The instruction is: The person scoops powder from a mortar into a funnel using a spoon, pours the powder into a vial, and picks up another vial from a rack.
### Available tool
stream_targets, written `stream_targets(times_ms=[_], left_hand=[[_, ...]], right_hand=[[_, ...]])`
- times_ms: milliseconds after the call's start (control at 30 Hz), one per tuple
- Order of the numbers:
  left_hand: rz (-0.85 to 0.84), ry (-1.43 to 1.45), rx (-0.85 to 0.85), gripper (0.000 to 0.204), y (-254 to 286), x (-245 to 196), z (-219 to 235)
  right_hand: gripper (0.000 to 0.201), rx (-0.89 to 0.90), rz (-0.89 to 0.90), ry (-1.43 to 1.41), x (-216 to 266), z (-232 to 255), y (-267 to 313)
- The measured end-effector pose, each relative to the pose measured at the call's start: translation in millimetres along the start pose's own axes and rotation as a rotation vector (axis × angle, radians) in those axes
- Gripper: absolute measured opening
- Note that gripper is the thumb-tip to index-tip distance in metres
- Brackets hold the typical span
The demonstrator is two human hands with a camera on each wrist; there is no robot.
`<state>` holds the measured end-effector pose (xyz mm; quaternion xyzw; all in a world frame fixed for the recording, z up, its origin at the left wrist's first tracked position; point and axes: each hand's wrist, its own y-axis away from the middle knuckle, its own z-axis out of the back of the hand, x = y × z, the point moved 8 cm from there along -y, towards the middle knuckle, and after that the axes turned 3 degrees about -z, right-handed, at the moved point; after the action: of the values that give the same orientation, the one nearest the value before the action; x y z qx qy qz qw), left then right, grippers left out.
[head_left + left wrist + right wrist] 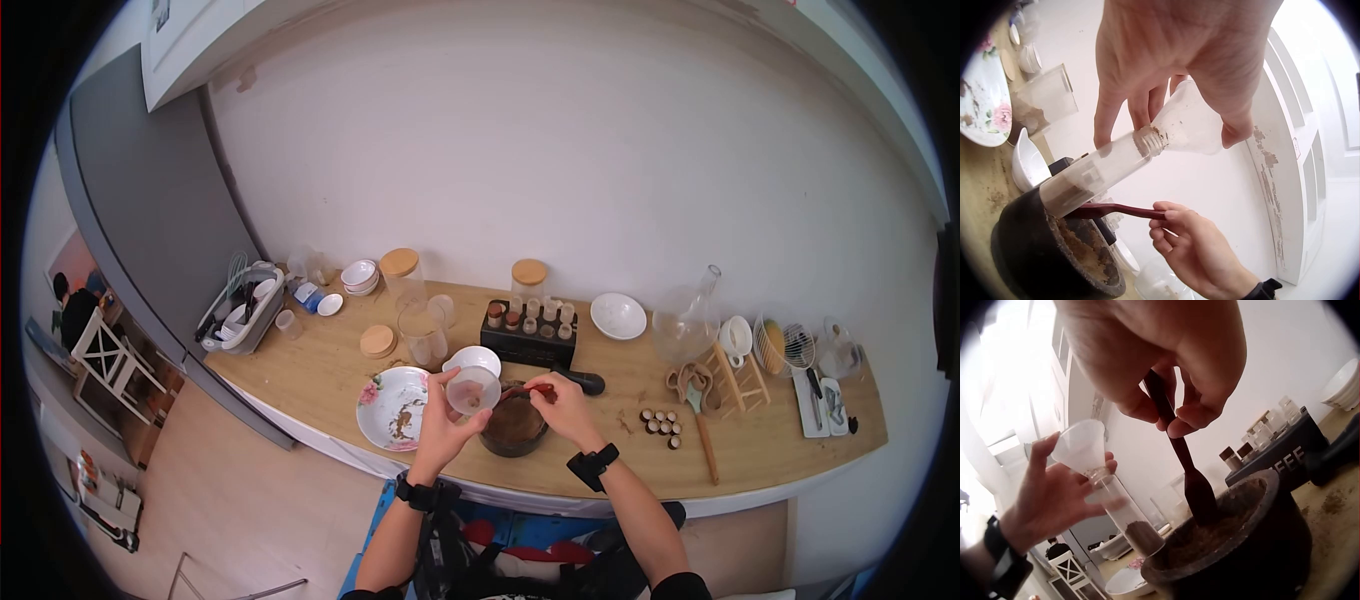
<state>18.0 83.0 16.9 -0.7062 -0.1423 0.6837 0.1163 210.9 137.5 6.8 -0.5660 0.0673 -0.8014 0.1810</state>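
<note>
My left hand (436, 428) holds a clear glass tube (1099, 174) with a translucent plastic funnel (1080, 447) set in its mouth. Brown powder fills the lower part of the tube, which is tilted with its bottom end beside the rim of a black bowl (512, 446). Between thumb and fingers, my right hand (571, 410) pinches the handle of a dark red spoon (1199, 495). The spoon's head is down in the bowl, at the brown powder (1194, 544) inside. Some brown bits cling around the funnel's neck.
Left of the bowl stand a flowered plate (379, 420) with brown crumbs and a small white bowl (487, 357). Behind is a black rack (520, 349) of small vials. Small capsules (661, 422), a spatula (707, 445) and a wooden rack (742, 385) are to the right.
</note>
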Motion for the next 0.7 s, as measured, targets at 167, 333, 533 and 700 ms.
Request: stream_targets(times_ms=[167, 333, 533, 700], left_hand=[[-0.001, 0.001, 0.003, 0.071, 0.0, -3.6, -1.5], [0.012, 0.013, -0.001, 0.070, 0.0, -1.2, 0.0], [-0.008, 0.012, -0.004, 0.070, -1.2, -2.4, -0.6], [-0.008, 0.000, -0.009, 0.071, -0.4, -3.5, 0.8]], right_hand=[[0.013, 0.066, -0.012, 0.031, -18.1, -5.7, 5.7], [0.013, -0.024, -0.073, 0.065, -32.8, 22.6, 4.0], [0.016, -0.046, -0.369, -0.042, -68.0, 18.0, 14.9], [0.016, -0.109, -0.460, -0.279, -97.7, 15.8, 23.5]])
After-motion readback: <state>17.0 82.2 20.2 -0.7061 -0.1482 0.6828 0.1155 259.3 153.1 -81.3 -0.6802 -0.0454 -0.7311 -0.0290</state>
